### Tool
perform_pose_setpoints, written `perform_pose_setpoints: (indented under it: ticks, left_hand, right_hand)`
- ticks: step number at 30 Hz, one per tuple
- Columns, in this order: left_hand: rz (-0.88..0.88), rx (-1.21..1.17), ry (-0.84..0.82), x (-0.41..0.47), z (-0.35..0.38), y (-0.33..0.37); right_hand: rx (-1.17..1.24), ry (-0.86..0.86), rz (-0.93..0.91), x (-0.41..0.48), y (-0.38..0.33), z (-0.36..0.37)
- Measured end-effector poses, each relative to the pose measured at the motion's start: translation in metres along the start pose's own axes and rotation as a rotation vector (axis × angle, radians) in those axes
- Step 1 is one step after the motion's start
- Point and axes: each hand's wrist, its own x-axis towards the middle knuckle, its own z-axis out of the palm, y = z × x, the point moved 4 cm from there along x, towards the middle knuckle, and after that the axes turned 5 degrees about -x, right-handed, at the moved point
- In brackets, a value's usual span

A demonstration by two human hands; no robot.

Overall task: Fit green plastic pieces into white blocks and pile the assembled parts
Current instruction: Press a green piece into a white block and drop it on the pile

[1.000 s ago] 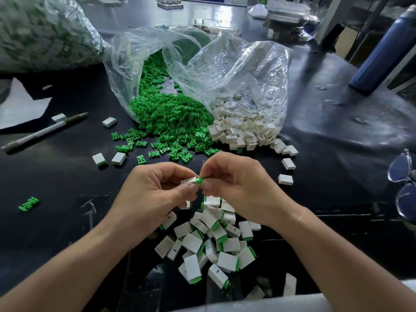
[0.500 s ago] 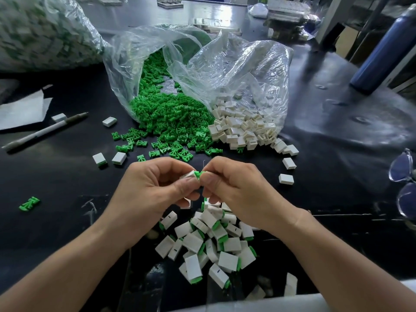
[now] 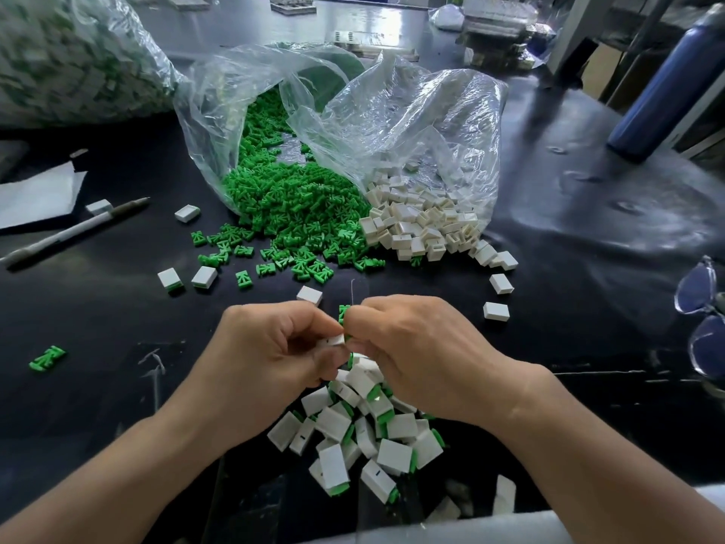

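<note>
Now that both hands have dropped toward the pile (image 3: 365, 437) at the table's (image 3: 588, 308) near edge, left hand (image 3: 274, 347) pinches the white block (image 3: 336, 340), right hand (image 3: 412, 347) pinches the green piece (image 3: 344, 312) against it; probably nearly seated, joint hidden.

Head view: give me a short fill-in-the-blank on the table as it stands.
The block pinched by the left hand is ___. The right hand pinches a ___ piece. The pen lies to the ___ of the green heap. Missing: white; green; left.
</note>
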Motion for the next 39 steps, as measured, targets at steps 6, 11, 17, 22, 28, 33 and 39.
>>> perform_pose_setpoints:
  ticks: [6,11,17,22,28,33,39]
  left_hand:
    - [-0.017,-0.295,0.07,0.008,-0.006,0.005]
    - [-0.061,-0.507,0.031,0.007,-0.002,0.006]
    - [-0.043,-0.585,-0.008,0.006,0.0,0.008]
    - [0.011,-0.577,-0.031,0.006,0.003,0.008]
    - [0.004,-0.606,-0.011,0.005,0.007,0.01]
    - [-0.012,-0.592,0.006,0.005,0.007,0.011]
    - [-0.011,-0.581,0.025,0.005,0.002,0.011]
  right_hand:
    - [0.63,0.15,0.288,0.001,0.016,0.0]
    - [1.137,-0.051,0.37,0.003,0.014,0.014]
    - [1.424,-0.203,0.36,0.005,0.0,0.017]
    - [1.306,-0.184,0.372,0.002,-0.001,0.013]
    - [1.258,-0.18,0.413,0.0,-0.004,0.013]
    - [1.209,-0.176,0.396,-0.001,-0.002,0.015]
    - [1.36,-0.189,0.399,0.002,-0.005,0.013]
